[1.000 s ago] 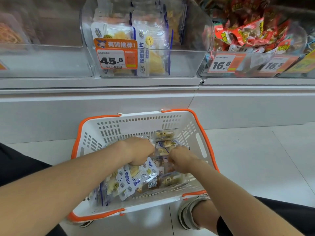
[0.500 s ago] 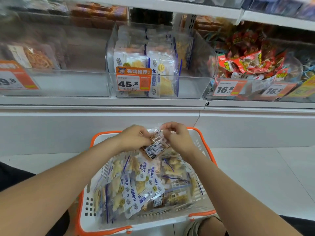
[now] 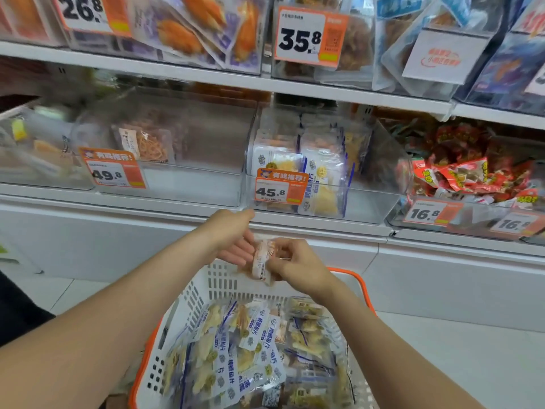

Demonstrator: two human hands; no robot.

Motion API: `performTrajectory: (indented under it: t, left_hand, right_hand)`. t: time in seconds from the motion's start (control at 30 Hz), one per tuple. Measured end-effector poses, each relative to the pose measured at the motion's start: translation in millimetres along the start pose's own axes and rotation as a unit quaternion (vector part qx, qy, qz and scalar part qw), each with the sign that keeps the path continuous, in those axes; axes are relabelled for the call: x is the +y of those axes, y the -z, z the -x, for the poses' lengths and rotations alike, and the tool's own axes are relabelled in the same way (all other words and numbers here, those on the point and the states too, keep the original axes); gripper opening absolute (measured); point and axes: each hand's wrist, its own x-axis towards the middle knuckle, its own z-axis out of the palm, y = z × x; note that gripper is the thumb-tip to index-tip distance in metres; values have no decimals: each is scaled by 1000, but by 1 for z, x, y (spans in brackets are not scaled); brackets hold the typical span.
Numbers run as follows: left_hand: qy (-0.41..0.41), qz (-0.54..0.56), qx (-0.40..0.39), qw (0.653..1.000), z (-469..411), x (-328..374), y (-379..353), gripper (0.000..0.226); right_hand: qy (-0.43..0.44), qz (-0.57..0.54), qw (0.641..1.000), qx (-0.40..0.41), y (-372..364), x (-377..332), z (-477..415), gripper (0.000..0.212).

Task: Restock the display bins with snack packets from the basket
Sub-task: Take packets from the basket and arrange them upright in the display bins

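Note:
A white basket with an orange rim sits on the floor in front of me, filled with several blue-and-white snack packets. Above it my right hand pinches a small clear snack packet held edge-on. My left hand is beside it with straight fingers touching the packet's left side. Straight ahead on the lower shelf stands a clear display bin tagged 45.8, holding upright packets of the same blue-and-white kind on its left side.
Left of that bin is a clear bin tagged 49.8 with a few packets at the back. On the right, a bin of red packets is tagged 16.8. An upper shelf carries more bins overhead. White floor tiles lie to the right.
My view has tilted up from the basket to the shelves. Both hands rose out of the basket with one small packet, and my left hand's fingers have straightened beside it.

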Motion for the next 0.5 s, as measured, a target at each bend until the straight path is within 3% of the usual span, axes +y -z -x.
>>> performTrajectory:
  t: [0.1, 0.17, 0.23, 0.3, 0.5]
  left_hand:
    - [-74, -57, 103, 990, 5, 0, 16, 36]
    - [-177, -170, 222, 944, 8, -2, 29, 25]
    - [-245, -250, 276, 896, 12, -1, 42, 24]
    - [-263, -289, 279, 877, 17, 5, 53, 25]
    - [-325, -248, 199, 891, 25, 43, 90, 24]
  right_hand:
    - [-2, -50, 999, 19, -7, -20, -5, 19]
    - [11, -79, 997, 24, -13, -33, -10, 20]
    - [34, -94, 994, 48, -22, -46, -14, 18]
    - [72, -110, 988, 83, -31, -58, -19, 18]
    - [198, -100, 960, 172, -48, -110, -33, 15]
